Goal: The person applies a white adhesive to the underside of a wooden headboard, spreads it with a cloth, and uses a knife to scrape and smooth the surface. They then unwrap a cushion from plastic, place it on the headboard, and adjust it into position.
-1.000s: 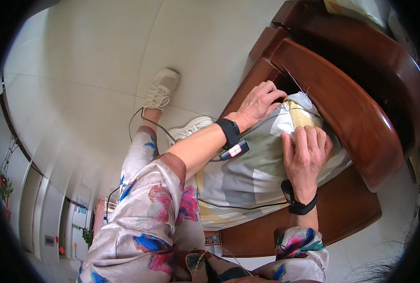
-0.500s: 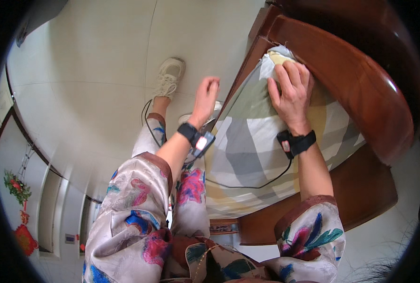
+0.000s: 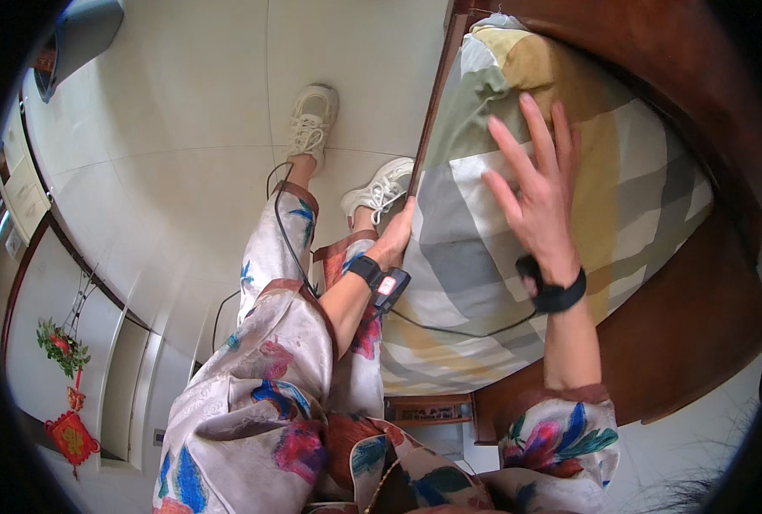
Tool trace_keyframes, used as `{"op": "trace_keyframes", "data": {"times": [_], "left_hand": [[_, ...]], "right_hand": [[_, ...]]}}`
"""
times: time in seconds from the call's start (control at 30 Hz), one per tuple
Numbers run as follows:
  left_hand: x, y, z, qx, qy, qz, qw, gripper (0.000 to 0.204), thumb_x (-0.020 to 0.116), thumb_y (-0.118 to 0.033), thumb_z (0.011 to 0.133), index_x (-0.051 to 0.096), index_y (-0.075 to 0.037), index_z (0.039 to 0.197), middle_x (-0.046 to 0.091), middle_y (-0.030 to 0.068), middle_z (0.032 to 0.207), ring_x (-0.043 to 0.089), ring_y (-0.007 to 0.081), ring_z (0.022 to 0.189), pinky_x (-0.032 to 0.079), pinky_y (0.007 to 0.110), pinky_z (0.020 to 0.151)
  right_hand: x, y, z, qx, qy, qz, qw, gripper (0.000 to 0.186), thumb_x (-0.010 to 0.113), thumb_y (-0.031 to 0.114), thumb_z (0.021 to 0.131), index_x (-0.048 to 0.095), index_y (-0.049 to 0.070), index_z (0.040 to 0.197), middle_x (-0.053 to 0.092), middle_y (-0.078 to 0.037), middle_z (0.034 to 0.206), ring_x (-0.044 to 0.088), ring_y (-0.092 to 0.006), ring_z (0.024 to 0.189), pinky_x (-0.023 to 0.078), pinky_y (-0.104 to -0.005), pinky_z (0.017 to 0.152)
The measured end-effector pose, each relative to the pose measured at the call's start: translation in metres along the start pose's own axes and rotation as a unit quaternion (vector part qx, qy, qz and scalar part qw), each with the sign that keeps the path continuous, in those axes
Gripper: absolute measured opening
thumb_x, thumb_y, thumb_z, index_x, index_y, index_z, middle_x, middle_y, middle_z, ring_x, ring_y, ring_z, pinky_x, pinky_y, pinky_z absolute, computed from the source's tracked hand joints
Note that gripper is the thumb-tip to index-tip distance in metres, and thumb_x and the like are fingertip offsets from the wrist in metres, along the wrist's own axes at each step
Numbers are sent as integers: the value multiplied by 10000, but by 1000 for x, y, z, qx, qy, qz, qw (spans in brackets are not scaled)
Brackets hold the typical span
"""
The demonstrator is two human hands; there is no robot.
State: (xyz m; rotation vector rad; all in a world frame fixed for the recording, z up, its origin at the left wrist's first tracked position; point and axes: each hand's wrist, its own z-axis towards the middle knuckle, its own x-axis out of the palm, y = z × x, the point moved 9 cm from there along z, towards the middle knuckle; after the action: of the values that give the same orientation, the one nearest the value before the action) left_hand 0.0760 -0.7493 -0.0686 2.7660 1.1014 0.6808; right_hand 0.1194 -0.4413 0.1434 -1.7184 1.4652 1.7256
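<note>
A cushion (image 3: 458, 261) in a grey, white, yellow and olive checked cover lies on a dark brown wooden seat with a curved backrest (image 3: 655, 51). My right hand (image 3: 542, 193) is over the cover, its fingers spread with nothing in them; whether the palm presses on the cloth I cannot tell. At the cushion's left side my left hand (image 3: 393, 238) rests against the edge of the seat, where its fingers are mostly hidden. The cover bunches in folds at the far corner.
A thin black cable (image 3: 471, 332) runs between the black wrist straps across the cushion. My white shoes (image 3: 314, 124) stand on the pale tiled floor (image 3: 184, 128). A grey bin-like object (image 3: 85, 38) is at the far left. Red hanging decorations (image 3: 71, 437) are at the left edge.
My left hand has come from above the floor to the seat's edge. My right hand has drawn back from the cushion's far corner, and its curled fingers have spread.
</note>
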Motion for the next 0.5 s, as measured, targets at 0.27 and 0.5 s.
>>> {"op": "trace_keyframes", "data": {"times": [0.27,0.5], "left_hand": [[10,-48,2,297,-185,578,737,465,372,-382,1022,619,-4,1133,689,239,937,664,382,895,493,490,834],[-2,-127,-53,383,-253,507,730,390,408,-291,1025,574,34,1163,609,264,1128,574,402,1086,439,445,954]], "right_hand": [[43,20,-109,171,-59,34,983,519,709,232,795,621,228,1307,364,-75,1531,211,-392,1441,184,-630,1118],[77,39,-133,136,1,-43,990,479,693,258,804,631,348,1271,261,-55,1586,127,-370,1477,135,-669,1119]]}}
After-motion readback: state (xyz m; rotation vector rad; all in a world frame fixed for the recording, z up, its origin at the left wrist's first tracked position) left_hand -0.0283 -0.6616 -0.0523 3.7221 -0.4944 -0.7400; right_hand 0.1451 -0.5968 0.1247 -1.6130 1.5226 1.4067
